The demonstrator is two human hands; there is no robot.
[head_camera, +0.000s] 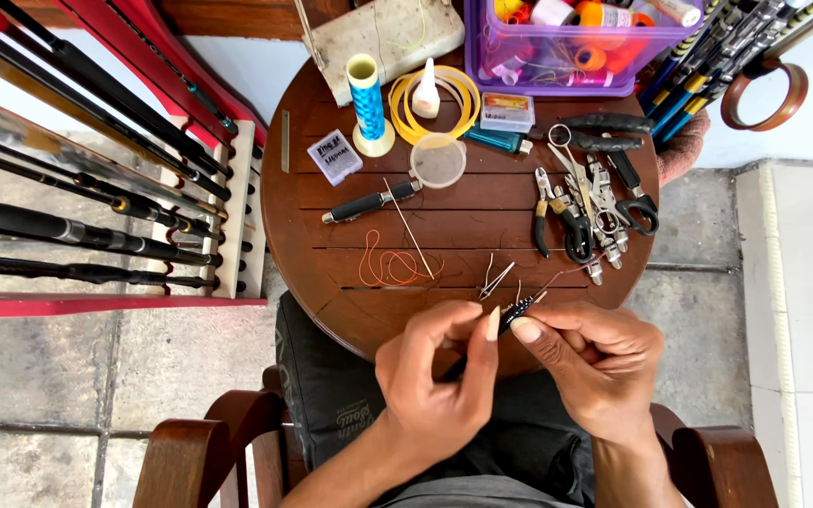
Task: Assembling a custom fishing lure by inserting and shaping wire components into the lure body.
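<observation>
Both hands meet over the near edge of a round wooden table (331,202). My left hand (439,372) and my right hand (595,362) pinch a thin dark rod piece (518,309) between their fingertips. A fine thread (566,275) runs from the rod tip up toward the tools. Small metal guide pieces (495,279) lie just beyond my fingers. An orange thread (390,266) is coiled to the left, crossed by a thin wooden stick (409,230).
Pliers and scissors (590,202) are piled at the right. A blue thread spool (367,99), yellow tape ring (439,99), glue bottle (427,91), clear lid (438,160), black-handled tool (369,202) and purple bin (576,47) fill the far side. Fishing rods (87,216) rest on a rack at left.
</observation>
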